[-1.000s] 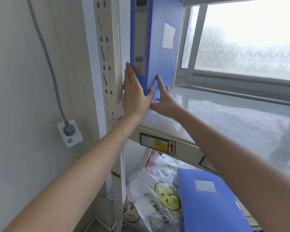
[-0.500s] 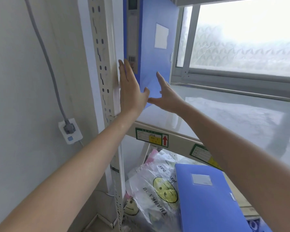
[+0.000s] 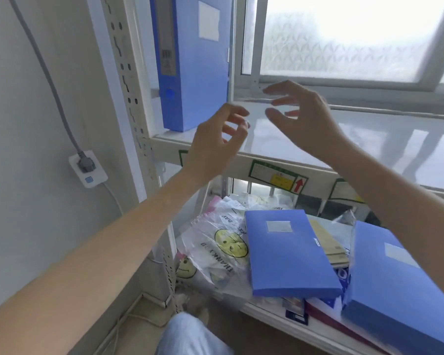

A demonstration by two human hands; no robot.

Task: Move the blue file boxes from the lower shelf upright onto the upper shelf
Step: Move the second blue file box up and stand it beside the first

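One blue file box (image 3: 192, 60) stands upright at the far left of the upper shelf (image 3: 344, 139), against the shelf post. My left hand (image 3: 215, 142) and my right hand (image 3: 303, 119) hover in front of that shelf, both empty with fingers spread, a little to the right of the standing box. On the lower shelf (image 3: 292, 321) two more blue file boxes lie flat: one (image 3: 287, 254) in the middle and one (image 3: 400, 285) at the right, partly behind my right forearm.
Clear plastic bags with yellow smiley faces (image 3: 223, 249) lie left of the flat boxes. A perforated shelf post (image 3: 128, 80) rises at the left. On the wall hang a socket with a plug (image 3: 86, 166) and a grey cable. A frosted window (image 3: 344, 37) is behind the upper shelf.
Both hands have let go of the upright box and pulled back and to the right. The view has tilted down, showing more of the lower shelf.
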